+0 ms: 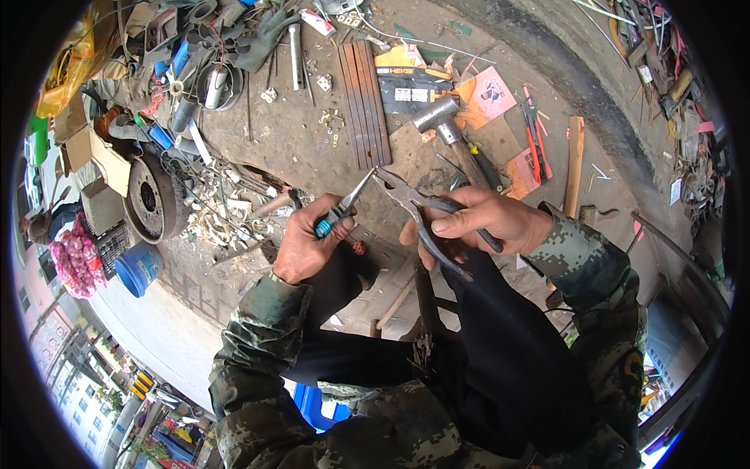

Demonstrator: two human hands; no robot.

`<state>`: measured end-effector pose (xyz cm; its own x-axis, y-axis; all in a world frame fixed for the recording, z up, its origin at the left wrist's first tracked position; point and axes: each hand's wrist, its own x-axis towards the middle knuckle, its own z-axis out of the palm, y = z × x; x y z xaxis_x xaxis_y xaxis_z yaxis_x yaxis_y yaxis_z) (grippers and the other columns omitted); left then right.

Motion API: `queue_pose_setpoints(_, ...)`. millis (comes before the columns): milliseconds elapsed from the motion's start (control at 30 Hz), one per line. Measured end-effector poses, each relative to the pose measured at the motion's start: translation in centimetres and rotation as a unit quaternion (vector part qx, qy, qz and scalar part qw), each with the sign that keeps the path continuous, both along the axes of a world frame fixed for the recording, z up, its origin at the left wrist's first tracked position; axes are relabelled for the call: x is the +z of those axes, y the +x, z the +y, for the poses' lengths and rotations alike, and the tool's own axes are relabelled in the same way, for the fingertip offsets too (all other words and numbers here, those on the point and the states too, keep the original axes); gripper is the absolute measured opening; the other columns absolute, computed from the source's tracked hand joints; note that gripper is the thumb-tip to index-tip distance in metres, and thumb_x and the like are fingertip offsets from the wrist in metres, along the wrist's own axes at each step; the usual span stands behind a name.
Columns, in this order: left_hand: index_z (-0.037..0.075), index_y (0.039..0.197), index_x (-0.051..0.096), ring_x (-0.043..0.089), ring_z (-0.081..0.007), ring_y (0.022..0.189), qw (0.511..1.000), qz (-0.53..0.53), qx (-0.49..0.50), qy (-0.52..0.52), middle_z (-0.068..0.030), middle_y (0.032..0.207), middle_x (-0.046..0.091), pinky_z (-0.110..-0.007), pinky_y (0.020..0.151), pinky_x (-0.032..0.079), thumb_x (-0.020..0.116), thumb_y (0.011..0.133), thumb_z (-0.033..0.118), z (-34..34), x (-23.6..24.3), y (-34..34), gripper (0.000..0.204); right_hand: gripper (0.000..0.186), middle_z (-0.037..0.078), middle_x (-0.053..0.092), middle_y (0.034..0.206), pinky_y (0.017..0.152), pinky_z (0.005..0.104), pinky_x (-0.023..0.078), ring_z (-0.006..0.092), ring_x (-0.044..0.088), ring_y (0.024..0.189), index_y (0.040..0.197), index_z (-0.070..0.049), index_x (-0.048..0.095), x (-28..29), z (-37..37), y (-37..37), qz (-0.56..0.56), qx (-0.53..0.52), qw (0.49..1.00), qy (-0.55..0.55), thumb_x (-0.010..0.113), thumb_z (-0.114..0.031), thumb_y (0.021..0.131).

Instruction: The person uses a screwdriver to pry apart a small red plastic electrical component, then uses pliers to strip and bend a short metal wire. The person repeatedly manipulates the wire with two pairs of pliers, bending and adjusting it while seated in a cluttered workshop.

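My left hand (303, 244) is closed around a slim pointed tool (351, 202) with a dark and teal handle; its bare metal tip points up and to the right. In my right hand (500, 223) is a pair of worn metal pliers (410, 197), held by the handles, which stand apart. The pliers' jaws reach left to the tip of the pointed tool; whether they grip it I cannot tell. Just beyond the pliers lies a hammer (439, 119) with a heavy metal head, its wooden handle running toward my right hand.
A brown slatted bar (364, 102) lies ahead, near a metal tube (295, 59). Red-handled cutters (535, 144) and a wooden strip (574, 166) are to the right. Scraps and tools crowd the left, with a wheel rim (143, 195) and blue bucket (139, 272) beyond.
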<state>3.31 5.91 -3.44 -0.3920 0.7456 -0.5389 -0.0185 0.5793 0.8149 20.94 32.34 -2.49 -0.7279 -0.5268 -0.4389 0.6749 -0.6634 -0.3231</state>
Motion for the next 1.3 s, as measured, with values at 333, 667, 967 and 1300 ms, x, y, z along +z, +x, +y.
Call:
queue_pose_setpoints(333,0.002,0.105,0.068,0.052,-0.0113,0.075,0.996,0.087,-0.031,0.006,-0.0047,0.083,0.060,-0.028,0.070,0.047,0.074,0.098,0.017,0.4,0.4,0.1,0.018,0.019,0.005,0.060,0.089,0.060,0.0293,0.050,0.0140,0.063,0.077,0.121,-0.003,0.056,-0.7,-2.8,1.5,0.006,-0.056,0.998,0.040,0.053,-0.016,0.108)
queue_pose_setpoints(667,0.002,0.102,0.067,0.047,-0.0111,0.069,0.994,0.102,-0.011,-0.048,-0.0038,0.072,0.054,-0.029,0.065,0.046,0.072,0.098,0.013,0.2,-0.4,1.1,0.012,0.028,0.027,0.052,0.102,0.078,0.0534,0.051,0.0479,0.061,0.088,0.111,0.004,0.049,-1.9,-2.8,1.6,0.265,0.035,0.548,0.792,0.062,0.001,0.086)
queue_pose_setpoints(967,0.003,0.099,0.066,0.044,-0.0081,0.070,0.996,0.071,0.004,-0.045,0.0023,0.074,0.051,-0.027,0.064,0.040,0.072,0.100,0.022,0.2,-0.7,1.1,0.020,0.036,0.011,0.068,0.109,0.083,0.0334,0.053,0.0199,0.069,0.100,0.132,0.001,0.057,-2.1,-1.2,0.9,0.046,-0.001,0.989,0.140,0.061,-0.024,0.105)
queue_pose_setpoints(1300,0.002,0.098,0.065,0.044,-0.0097,0.069,0.998,0.047,0.020,-0.047,-0.0002,0.072,0.050,-0.028,0.064,0.043,0.072,0.099,0.015,0.3,-0.2,0.9,0.014,0.036,0.015,0.069,0.111,0.081,0.0392,0.057,0.0249,0.071,0.099,0.134,0.002,0.056,-1.9,-0.6,0.4,-0.019,-0.028,0.999,-0.034,0.055,-0.022,0.107)
